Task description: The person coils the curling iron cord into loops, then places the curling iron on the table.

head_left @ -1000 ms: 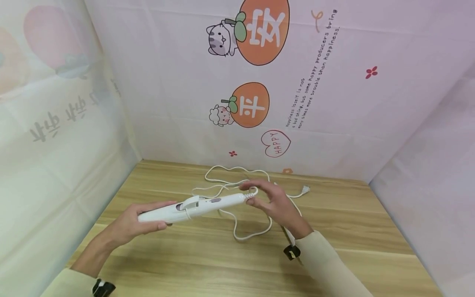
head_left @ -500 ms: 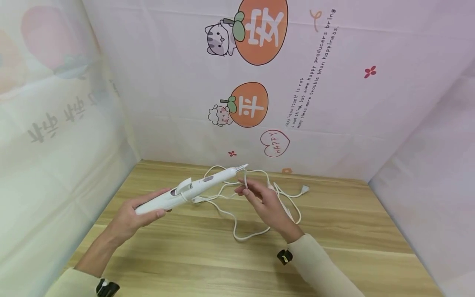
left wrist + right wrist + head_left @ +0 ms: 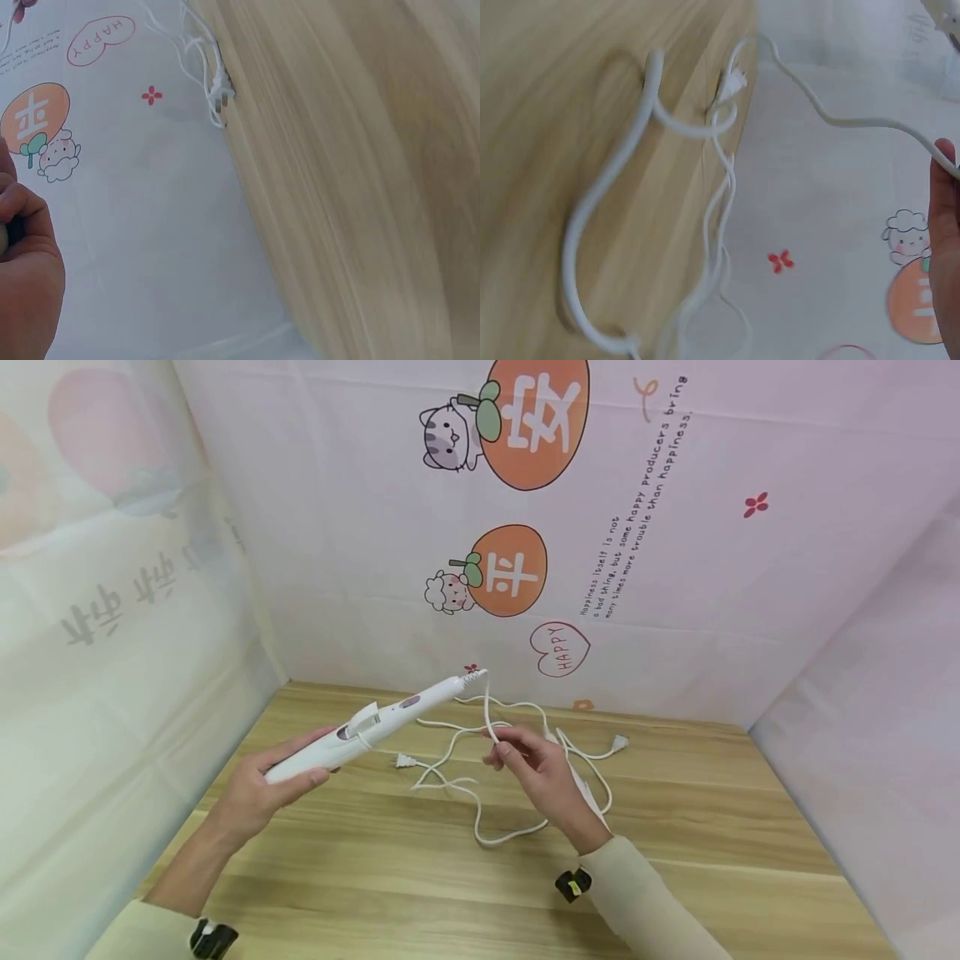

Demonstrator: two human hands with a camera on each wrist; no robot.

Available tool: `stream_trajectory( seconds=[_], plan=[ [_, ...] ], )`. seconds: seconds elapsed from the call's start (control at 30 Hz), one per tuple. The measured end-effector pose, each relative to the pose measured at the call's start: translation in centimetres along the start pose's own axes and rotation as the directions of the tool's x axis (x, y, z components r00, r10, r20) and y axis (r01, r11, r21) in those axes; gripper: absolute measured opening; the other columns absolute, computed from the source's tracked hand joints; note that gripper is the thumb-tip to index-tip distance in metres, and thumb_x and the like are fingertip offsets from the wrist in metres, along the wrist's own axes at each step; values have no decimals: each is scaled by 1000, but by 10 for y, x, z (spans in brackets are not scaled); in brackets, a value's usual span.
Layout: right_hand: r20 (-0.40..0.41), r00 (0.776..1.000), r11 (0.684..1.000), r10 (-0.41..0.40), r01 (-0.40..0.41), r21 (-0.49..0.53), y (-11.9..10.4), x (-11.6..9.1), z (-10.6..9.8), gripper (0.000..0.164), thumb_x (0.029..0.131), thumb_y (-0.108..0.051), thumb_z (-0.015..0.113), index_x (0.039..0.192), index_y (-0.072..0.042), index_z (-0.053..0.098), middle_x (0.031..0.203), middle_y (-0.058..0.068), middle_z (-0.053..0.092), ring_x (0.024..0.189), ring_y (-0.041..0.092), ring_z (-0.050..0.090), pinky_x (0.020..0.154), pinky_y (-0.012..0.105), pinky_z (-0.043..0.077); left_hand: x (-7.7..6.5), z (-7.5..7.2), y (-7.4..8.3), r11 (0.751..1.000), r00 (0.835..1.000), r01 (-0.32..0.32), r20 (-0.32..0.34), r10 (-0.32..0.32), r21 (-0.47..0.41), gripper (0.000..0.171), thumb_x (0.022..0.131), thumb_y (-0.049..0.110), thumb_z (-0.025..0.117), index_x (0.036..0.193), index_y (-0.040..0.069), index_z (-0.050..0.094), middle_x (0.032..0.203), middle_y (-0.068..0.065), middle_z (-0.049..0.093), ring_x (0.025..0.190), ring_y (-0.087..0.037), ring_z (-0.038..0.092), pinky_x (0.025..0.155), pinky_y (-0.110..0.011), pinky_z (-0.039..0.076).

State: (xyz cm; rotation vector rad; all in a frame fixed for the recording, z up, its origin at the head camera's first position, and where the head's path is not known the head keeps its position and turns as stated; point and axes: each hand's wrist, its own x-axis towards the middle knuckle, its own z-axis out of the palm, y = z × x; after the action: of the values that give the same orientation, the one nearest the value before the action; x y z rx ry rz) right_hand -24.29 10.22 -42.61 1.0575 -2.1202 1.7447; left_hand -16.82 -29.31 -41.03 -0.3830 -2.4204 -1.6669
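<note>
My left hand [image 3: 262,789] grips the wide end of a white hair iron [image 3: 393,718], fingers and thumb round its body. The iron is held in the air, tilted up to the right, with a small flap sticking up and a purplish oval near its narrow end. From that end a white cord [image 3: 487,703] hangs down to my right hand [image 3: 536,768], which pinches it between thumb and fingers. In the left wrist view, part of my left hand [image 3: 30,277] shows at the edge. The right wrist view has the cord [image 3: 855,121] running up to my right hand [image 3: 945,225].
Loops of white cord [image 3: 476,806] lie on the wooden table [image 3: 360,877]. A two-pin plug [image 3: 405,761] rests left of my right hand, another plug [image 3: 618,742] to its right. A long white piece [image 3: 588,789] lies partly behind the right wrist. Printed cloth walls [image 3: 360,568] stand around.
The iron's cord end has risen and swung left, tilting it more steeply. My right hand has gone from the cord's base down to the cord, which it now pinches. The left plug has come into view.
</note>
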Motion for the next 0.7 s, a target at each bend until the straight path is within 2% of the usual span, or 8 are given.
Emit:
stream_trajectory(
  seconds=[0.07,0.1,0.17,0.27,0.37,0.43,0.5,0.7],
  plan=[
    [48,992,966,-115,123,-229,-3,1,-1,19,106,4,65,123,7,72,98,11,74,88,12,70,81,25,62,0,-1,3,997,1000,-2,-2,2,82,56,98,14,82,152,19,66,139,7,75,91,-10,67,68,-28,56],
    [84,980,918,-182,200,-342,-5,2,-2,18,105,4,66,121,4,74,96,9,73,86,12,68,78,26,60,0,-1,4,992,1000,-7,6,7,125,56,98,17,83,151,21,67,142,2,73,90,-11,66,67,-29,56],
    [175,939,782,-297,344,-520,-10,3,-3,14,106,-1,67,118,-2,74,97,5,72,86,14,64,78,29,57,0,-2,7,980,999,-27,37,20,199,56,97,23,85,150,25,68,143,-7,73,90,-11,65,66,-29,55],
    [293,874,592,-388,480,-648,-17,4,-3,15,113,-12,59,114,-5,72,97,2,69,86,17,60,77,33,54,1,-2,8,964,992,-69,118,40,256,53,96,29,86,147,32,70,139,-6,75,87,-12,65,64,-29,54],
    [372,846,496,-383,528,-690,-26,4,-4,18,114,-19,58,111,-6,70,98,2,67,91,20,62,83,34,56,0,1,8,961,978,-106,199,55,256,52,97,30,85,146,32,71,138,-5,76,88,-11,66,67,-28,55],
    [413,838,468,-357,542,-698,-31,4,-4,11,111,-16,64,111,-7,70,98,1,67,94,19,64,85,32,57,-2,3,6,962,968,-115,247,52,247,51,97,31,84,147,31,70,139,-5,76,89,-10,66,68,-28,55],
    [448,832,467,-328,555,-688,-35,4,-5,11,103,-12,74,112,-8,71,99,-1,67,96,17,64,89,31,57,-3,4,5,964,959,-114,281,43,241,51,98,32,84,147,28,71,139,-6,75,93,-9,67,70,-28,55],
    [447,823,561,-351,567,-603,-29,4,-6,24,92,-2,84,113,-10,76,98,-3,66,93,12,62,85,26,55,-7,0,2,965,932,-122,361,31,232,51,97,33,85,146,31,71,138,-3,76,109,-6,69,81,-28,56]
  ],
)
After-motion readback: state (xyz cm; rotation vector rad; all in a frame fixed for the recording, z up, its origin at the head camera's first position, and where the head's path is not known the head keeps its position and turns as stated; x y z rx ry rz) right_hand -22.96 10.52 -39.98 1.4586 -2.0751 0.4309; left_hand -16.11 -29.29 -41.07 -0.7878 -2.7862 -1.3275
